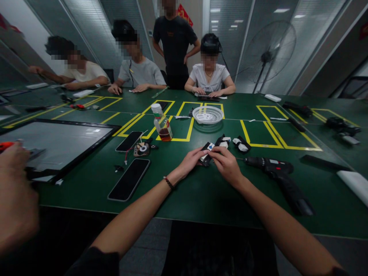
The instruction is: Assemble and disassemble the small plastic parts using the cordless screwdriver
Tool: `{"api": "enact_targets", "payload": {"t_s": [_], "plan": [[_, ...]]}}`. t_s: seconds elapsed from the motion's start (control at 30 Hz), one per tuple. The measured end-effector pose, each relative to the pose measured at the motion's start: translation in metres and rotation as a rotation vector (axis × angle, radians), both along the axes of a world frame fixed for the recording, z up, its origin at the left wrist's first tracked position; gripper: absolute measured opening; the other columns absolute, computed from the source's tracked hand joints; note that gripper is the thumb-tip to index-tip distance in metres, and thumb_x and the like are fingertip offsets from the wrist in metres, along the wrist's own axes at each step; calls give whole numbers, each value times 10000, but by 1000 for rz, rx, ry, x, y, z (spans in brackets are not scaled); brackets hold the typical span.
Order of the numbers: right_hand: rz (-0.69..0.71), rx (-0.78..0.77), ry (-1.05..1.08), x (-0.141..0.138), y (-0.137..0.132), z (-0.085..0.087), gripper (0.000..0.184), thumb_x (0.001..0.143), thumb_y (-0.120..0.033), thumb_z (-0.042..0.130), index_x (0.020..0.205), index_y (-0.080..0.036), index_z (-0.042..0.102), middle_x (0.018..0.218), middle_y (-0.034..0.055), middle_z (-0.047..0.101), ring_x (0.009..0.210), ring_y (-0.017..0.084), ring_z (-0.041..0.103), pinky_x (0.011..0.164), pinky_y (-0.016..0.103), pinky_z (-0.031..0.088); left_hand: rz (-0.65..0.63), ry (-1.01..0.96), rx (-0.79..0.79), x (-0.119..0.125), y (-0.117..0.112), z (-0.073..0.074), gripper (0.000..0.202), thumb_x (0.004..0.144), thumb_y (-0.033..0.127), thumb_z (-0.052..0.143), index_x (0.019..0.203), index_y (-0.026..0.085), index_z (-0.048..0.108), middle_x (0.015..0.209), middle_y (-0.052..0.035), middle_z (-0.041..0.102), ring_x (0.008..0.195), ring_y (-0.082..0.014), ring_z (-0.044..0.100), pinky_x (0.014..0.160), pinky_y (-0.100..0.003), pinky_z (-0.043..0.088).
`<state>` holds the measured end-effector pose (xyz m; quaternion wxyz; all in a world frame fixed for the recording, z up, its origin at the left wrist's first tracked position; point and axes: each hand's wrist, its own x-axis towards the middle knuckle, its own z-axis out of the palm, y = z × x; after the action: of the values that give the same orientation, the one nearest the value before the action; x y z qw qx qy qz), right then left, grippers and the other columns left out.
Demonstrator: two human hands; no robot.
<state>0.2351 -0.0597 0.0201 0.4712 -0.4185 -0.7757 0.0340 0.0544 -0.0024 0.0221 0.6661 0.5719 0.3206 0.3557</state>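
Note:
Over the green table, my left hand (191, 163) grips a small black piece with a white patch and a blue mark (205, 158). Its exact kind is too small to tell. My right hand (225, 163) pinches the same piece at its upper right, thumb and fingers closed together. Just beyond my right hand lie crumpled black-and-white scraps (242, 145). To the right rests a black power drill (277, 167), its thin bit pointing at my right hand.
Left of my hands are a phone (129, 180), a second dark phone (129, 141), a wired coil part (142, 148) and a bottle of reddish liquid (163, 124). Farther back stands a white basket (207, 115). A co-worker's hand (17, 195) holds an orange-handled tool beside a large panel (66, 143).

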Motion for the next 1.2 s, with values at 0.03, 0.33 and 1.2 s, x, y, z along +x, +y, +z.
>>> {"api": "enact_targets", "payload": {"t_s": [0.03, 0.33, 1.2], "plan": [[2, -12, 22, -1, -1, 1, 285, 963, -145, 508, 1158, -235, 695, 1124, 97, 639, 1085, 233, 607, 969, 432, 516, 1, 2, -1, 0, 0, 0, 472, 850, 482, 651, 1221, 190, 661, 1145, -105, 679, 969, -209, 641, 721, -280, 545], [5, -53, 148, -10, -7, 13, 175, 950, -212, 573, 1095, -235, 667, 1070, 74, 666, 1040, 230, 629, 958, 422, 515, 16, -16, 14, -4, 4, -4, 493, 821, 430, 678, 1244, 177, 651, 1065, -82, 698, 875, -185, 641, 751, -292, 520], [-133, -302, -383, 20, 15, -25, 96, 956, -185, 535, 905, -180, 616, 926, 99, 605, 853, 222, 591, 777, 337, 489, 269, 21, 44, -11, 21, -11, 487, 785, 447, 701, 1186, 176, 654, 1080, -85, 693, 829, -181, 653, 704, -290, 542]]}}
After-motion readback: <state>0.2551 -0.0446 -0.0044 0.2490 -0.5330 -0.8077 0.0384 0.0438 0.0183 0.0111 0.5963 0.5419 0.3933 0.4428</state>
